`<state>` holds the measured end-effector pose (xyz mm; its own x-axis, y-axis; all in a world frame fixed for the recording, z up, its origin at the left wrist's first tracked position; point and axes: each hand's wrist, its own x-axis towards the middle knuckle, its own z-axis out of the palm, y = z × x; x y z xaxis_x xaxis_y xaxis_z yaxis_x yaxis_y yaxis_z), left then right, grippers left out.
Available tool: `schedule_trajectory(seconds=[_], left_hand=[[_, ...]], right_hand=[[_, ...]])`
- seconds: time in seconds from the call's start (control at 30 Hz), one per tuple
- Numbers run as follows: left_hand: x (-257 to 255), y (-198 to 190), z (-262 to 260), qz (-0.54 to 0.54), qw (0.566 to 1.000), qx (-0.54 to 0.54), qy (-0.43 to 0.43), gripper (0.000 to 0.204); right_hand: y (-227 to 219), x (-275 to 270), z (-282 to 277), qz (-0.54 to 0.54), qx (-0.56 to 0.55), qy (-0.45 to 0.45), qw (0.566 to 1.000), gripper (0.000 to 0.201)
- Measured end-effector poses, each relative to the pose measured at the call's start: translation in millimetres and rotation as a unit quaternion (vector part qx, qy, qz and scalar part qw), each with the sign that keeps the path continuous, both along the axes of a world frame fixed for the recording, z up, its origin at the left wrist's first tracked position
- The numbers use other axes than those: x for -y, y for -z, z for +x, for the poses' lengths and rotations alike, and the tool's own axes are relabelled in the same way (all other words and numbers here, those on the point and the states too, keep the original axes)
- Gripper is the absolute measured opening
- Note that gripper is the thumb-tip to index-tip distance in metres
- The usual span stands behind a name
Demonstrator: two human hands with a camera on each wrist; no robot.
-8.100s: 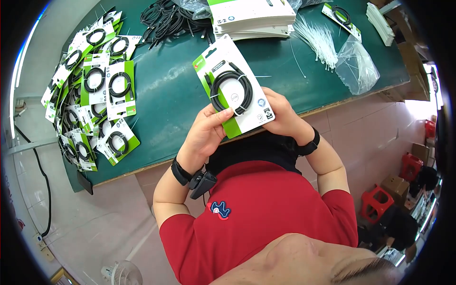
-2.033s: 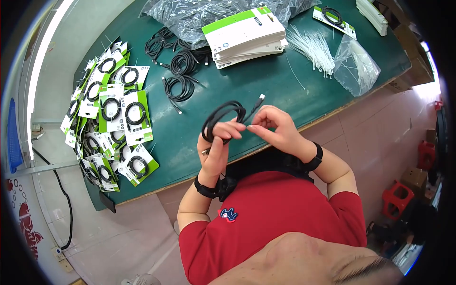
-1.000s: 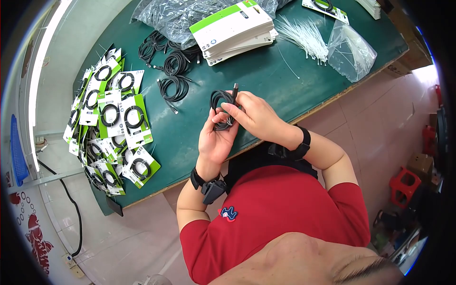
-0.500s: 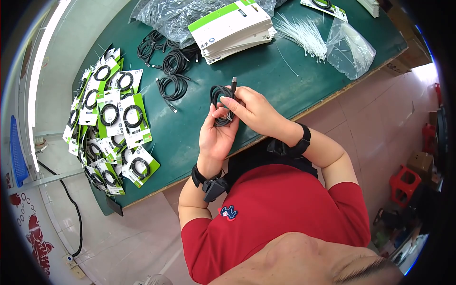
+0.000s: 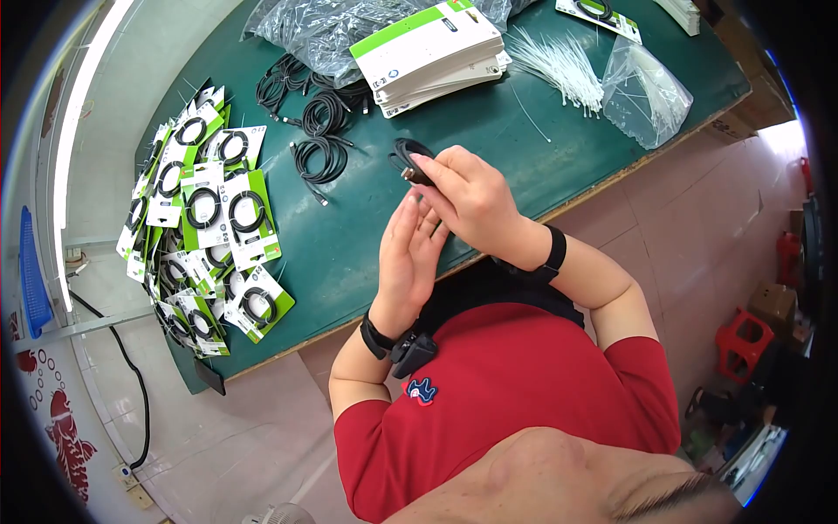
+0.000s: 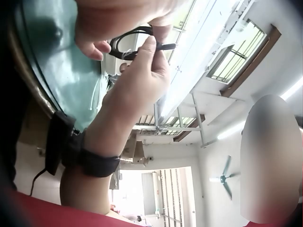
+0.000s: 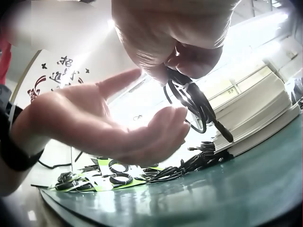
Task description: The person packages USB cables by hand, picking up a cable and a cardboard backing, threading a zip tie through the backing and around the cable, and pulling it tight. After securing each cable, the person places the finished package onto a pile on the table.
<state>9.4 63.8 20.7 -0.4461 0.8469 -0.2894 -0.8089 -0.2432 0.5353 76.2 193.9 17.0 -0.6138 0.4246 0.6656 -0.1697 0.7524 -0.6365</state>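
A green table (image 5: 349, 236) stands on pale floor tiles (image 5: 236, 437).

- Our left hand (image 5: 407, 262) is open, palm turned up toward our other hand, fingers slightly bent and thumb held apart.
- Our right hand (image 5: 476, 201) is curled, its thumb and fingers drawn together in a pinch.
- Our left fingertips sit close to our right hand.
- Both our arms bend at the elbows, bringing our forearms (image 5: 602, 281) inward before our body.
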Motion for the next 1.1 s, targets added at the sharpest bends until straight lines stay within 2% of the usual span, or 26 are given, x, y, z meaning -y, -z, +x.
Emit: schedule_trajectory(seconds=[0.07,0.1,0.13,0.2,0.23,0.27,0.3,0.33,0.37,0.4,0.43,0.5,0.6,0.63,0.67,0.73,0.77,0.87,0.9,1.0,1.07,1.1], left_hand=[[2,-6,5,0.013,0.993,-0.103,-0.049,0.036],[0,-7,4,0.013,0.993,-0.103,-0.051,0.036],[-2,-7,2,-0.004,0.987,-0.129,-0.092,0.036],[-8,-9,-6,-0.037,0.967,-0.183,-0.174,0.037],[-8,-9,-8,-0.036,0.966,-0.185,-0.176,0.037],[-7,-7,-12,0.009,0.966,-0.174,-0.189,0.037],[-7,-5,-14,0.054,0.964,-0.164,-0.202,0.038],[-6,-5,-15,0.099,0.96,-0.151,-0.214,0.038],[-5,-5,-15,0.099,0.96,-0.151,-0.215,0.038],[-4,-5,-13,0.104,0.965,-0.142,-0.194,0.039],[-4,-5,-11,0.11,0.97,-0.131,-0.172,0.039],[-5,-4,-8,0.116,0.975,-0.12,-0.147,0.04],[-8,1,-1,0.038,0.998,-0.036,-0.036,0.039],[-11,-1,2,0.04,0.998,-0.037,-0.037,0.039],[-17,-7,6,0.019,0.995,-0.049,-0.09,0.039],[-29,-15,14,-0.022,0.978,-0.071,-0.195,0.04],[-34,-12,16,-0.02,0.978,-0.071,-0.195,0.04],[-47,3,17,0.025,0.961,-0.162,-0.221,0.041],[-48,7,15,0.027,0.961,-0.162,-0.221,0.041],[-51,8,10,0.078,0.952,-0.214,-0.204,0.04],[-48,8,5,0.058,0.953,-0.228,-0.189,0.04],[-47,5,2,0.036,0.954,-0.244,-0.173,0.04]], right_hand=[[1,0,3,0.097,0.038,-0.014,0.994,0.035],[2,2,4,0.145,0.057,-0.023,0.987,0.037],[2,4,4,0.145,0.056,-0.026,0.987,0.037],[1,10,4,0.096,-0.004,-0.1,0.99,0.035],[1,12,4,0.072,-0.034,-0.136,0.987,0.034],[4,13,7,0.072,-0.036,-0.138,0.987,0.034],[11,12,14,-0.061,-0.005,-0.136,0.989,0.033],[14,10,21,-0.193,0.028,-0.131,0.972,0.032],[17,9,25,-0.322,0.062,-0.123,0.937,0.032],[19,7,24,-0.321,0.062,-0.123,0.937,0.032],[14,3,22,-0.412,0.069,-0.156,0.895,0.033],[6,-5,18,-0.578,0.081,-0.215,0.783,0.035],[5,-10,15,-0.573,0.031,-0.199,0.794,0.039],[5,-10,13,-0.57,0.006,-0.193,0.799,0.041],[5,-8,10,-0.569,0.006,-0.194,0.799,0.041],[7,-3,2,-0.63,-0.056,-0.152,0.76,0.043],[6,-1,-1,-0.657,-0.087,-0.131,0.737,0.044],[-8,7,-6,-0.671,-0.128,-0.127,0.719,0.044],[-11,7,-6,-0.678,-0.148,-0.125,0.709,0.044],[-7,-1,-5,-0.661,-0.146,-0.16,0.719,0.045],[-5,-8,-3,-0.653,-0.14,-0.178,0.723,0.046],[-5,-11,-1,-0.631,-0.113,-0.174,0.748,0.046]])
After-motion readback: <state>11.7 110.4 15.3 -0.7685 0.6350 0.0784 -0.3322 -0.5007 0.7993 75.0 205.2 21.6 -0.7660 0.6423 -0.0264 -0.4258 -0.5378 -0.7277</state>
